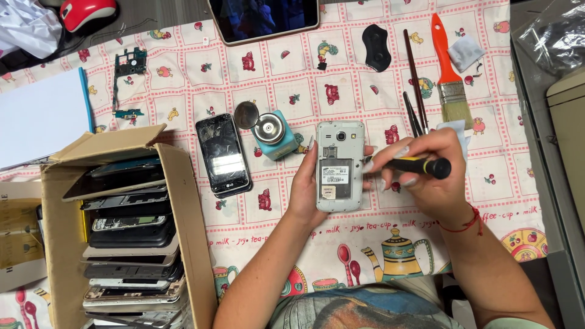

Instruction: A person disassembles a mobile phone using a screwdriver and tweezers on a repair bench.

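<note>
Near the middle of the desk (pixel 183 15), which is spread with a white cloth printed in pink squares and small fruit and teapot pictures (pixel 378 244), lies a white smartphone with its back cover off (pixel 339 166), face down, the camera lens at its twelve o'clock end and a label showing in the open battery bay. The left hand (pixel 304 189) rests against the phone's nine o'clock edge, its fingers closed lightly on that side, steadying it. The right hand (pixel 434 176) sits at the phone's three o'clock, its fingers gripping a black-and-yellow-handled screwdriver (pixel 420 164) that lies almost level, its working end pointing toward nine o'clock at the phone's right edge; the tip itself is hidden behind the fingers. A red thread bracelet (pixel 466 224) circles that wrist.

At the phone's nine o'clock stands a small blue round holder with a metal top (pixel 274 134), and beyond it a black smartphone with a cracked screen (pixel 223 154). At one o'clock from the white phone lie thin dark rods (pixel 414 79) and an orange-handled paintbrush (pixel 449 73); at twelve o'clock a black oval pad (pixel 376 47) and the lower edge of a tablet (pixel 263 21). A bare green circuit board (pixel 128 82) lies toward ten o'clock. At eight o'clock an open cardboard box (pixel 189 231) holds a stack of phones and phone frames.
</note>
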